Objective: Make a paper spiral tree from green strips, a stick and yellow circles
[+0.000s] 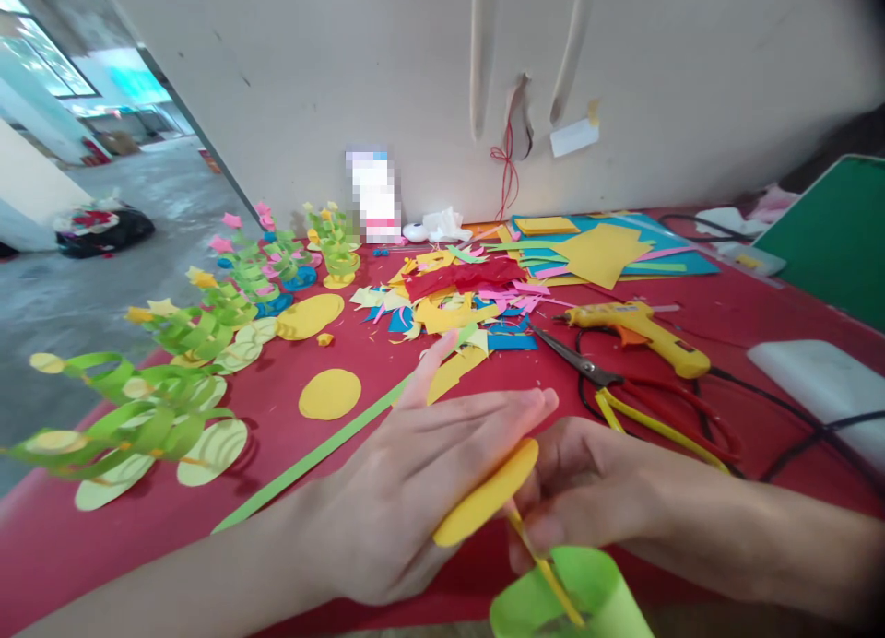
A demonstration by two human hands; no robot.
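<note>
My left hand (401,481) is stretched out nearly flat, its palm side against a yellow paper disc (488,495). Beside it, my right hand (587,481) is closed, with thumb and fingers pinching a thin yellow stem (543,569) below the disc. At the bottom edge, the stem runs down into a curled green paper loop (608,596), which is partly cut off. Under my left hand lies a long green paper strip (324,449). Another yellow paper circle (330,394) rests flat on the red table (277,583).
Curled green paper crafts (152,417) with stars stand along the left. Paper scraps (463,292) are heaped in the middle. Scissors (601,380), a yellow glue gun (636,329) and its black cable (761,394) lie right. A phone (375,195) leans against the back wall.
</note>
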